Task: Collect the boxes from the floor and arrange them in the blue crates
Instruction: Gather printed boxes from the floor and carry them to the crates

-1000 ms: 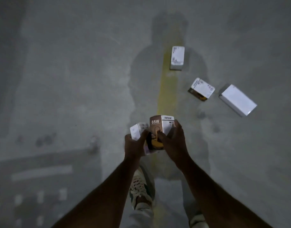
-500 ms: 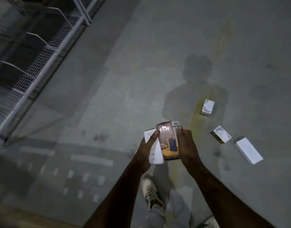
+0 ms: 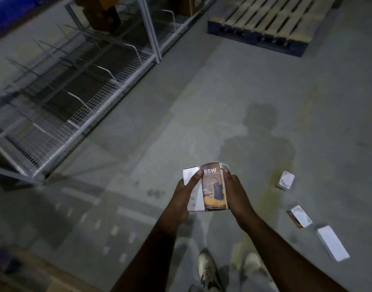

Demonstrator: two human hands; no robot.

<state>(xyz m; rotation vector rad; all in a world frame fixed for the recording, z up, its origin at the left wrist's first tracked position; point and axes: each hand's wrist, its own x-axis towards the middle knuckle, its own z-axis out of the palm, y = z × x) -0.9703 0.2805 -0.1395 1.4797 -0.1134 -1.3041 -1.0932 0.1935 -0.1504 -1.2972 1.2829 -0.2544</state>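
Head view, looking down at a concrete floor [image 3: 180, 102]. Two boxes are held side by side between both hands above the floor: a 65W box [image 3: 214, 187] with a brown printed face, and a white box [image 3: 194, 186] touching its left side. The left hand [image 3: 186, 194] holds the white box, thumb laid across its face up to the edge of the 65W box; the right hand [image 3: 233, 192] clasps the right side of the 65W box (each grip is thus closed on a box). Three more boxes lie on the floor toward the right edge: a small white box [image 3: 285, 180], a brown-edged box [image 3: 300, 216] and a long white box [image 3: 332, 243], each apart from the others. A wire-mesh shelf rack [image 3: 79, 114] stands at the left, a wooden pallet [image 3: 271, 17] at top right. Something blue [image 3: 10, 11], blurred, shows in the top left corner. Two shoes [image 3: 208, 270] appear at the bottom.
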